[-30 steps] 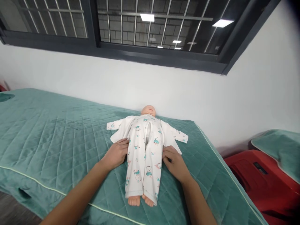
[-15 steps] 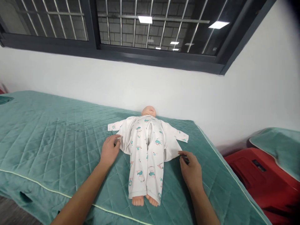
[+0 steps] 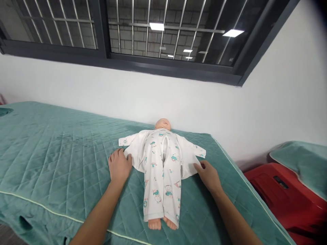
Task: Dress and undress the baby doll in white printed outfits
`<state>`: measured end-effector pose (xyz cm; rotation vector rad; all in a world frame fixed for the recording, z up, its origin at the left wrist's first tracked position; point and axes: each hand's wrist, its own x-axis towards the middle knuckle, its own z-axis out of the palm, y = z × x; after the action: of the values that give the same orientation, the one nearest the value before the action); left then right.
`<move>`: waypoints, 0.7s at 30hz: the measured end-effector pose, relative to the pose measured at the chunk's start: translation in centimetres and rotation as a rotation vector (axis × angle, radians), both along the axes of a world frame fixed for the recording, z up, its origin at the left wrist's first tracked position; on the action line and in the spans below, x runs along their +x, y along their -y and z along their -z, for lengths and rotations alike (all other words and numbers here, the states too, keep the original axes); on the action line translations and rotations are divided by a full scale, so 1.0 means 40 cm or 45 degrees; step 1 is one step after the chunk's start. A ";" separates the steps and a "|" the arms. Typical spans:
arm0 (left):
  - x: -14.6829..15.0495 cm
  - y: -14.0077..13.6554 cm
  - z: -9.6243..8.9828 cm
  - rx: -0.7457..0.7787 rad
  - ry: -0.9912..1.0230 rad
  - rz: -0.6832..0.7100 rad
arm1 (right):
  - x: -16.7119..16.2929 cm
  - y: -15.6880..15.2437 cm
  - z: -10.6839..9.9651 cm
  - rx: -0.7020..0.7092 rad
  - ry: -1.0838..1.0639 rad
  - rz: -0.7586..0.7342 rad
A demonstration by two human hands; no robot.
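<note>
A baby doll [image 3: 162, 124] lies face up on a teal quilted bed [image 3: 58, 149], head toward the wall. White printed trousers [image 3: 161, 180] cover its legs, with bare feet [image 3: 162, 223] sticking out. A white printed top [image 3: 186, 154] lies spread open under it, sleeves out to both sides. My left hand [image 3: 119, 165] rests flat on the quilt, fingers touching the top's left edge. My right hand [image 3: 208, 175] lies flat with its fingertips on the top's right lower corner. Neither hand grips anything.
A white wall and a dark barred window run behind the bed. To the right stands a red object [image 3: 286, 197] with another teal cover [image 3: 304, 163] over it. The bed's front edge [image 3: 51, 212] has a pale piped seam.
Both hands have moved outward from the doll's hips to the top's side edges. The top now lies spread flatter and wider. The view has shifted slightly.
</note>
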<state>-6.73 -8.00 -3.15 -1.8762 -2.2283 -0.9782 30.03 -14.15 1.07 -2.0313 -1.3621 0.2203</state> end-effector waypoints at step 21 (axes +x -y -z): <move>-0.024 -0.029 -0.077 0.029 1.600 0.292 | -0.065 -0.068 -0.094 0.377 -1.560 -0.272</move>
<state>-7.68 -6.85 -0.07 -1.6900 -2.3674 -2.7736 27.43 -11.42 4.83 -1.0791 -0.7134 1.0707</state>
